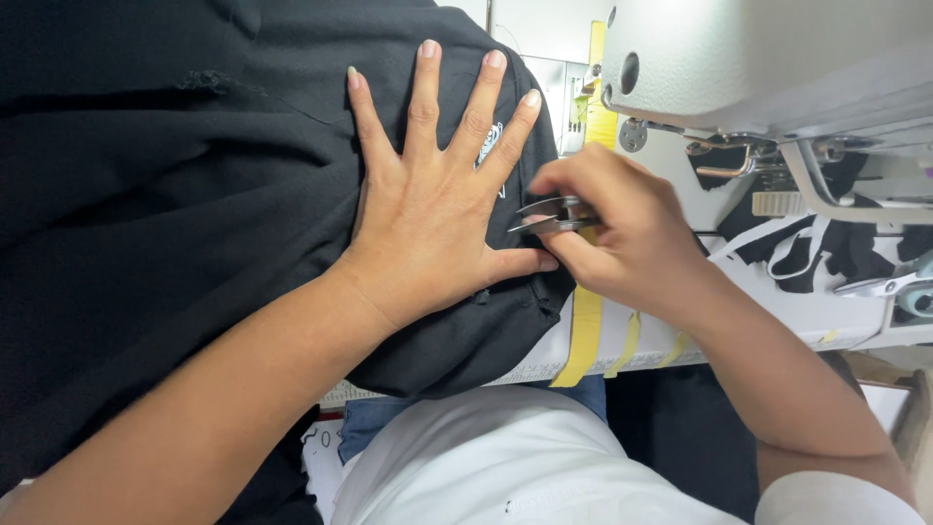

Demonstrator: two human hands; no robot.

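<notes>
Sewing table (739, 321) | left hand (437, 209) flat on black garment (175, 194) | right hand (632, 233) pinching snips (549, 216)

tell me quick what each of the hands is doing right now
Left hand: open, pressed flat on the black garment.
Right hand: closed on small metal thread snips.

L hand (432, 209) flat on black garment (175, 194); R hand (622, 233) grips snips (549, 216).

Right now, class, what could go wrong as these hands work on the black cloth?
1. The snips point at the left hand pressing the cloth; a slip could nick the thumb or a finger.
2. The tips sit right at the cloth, so they might cut fabric instead of thread.
</notes>
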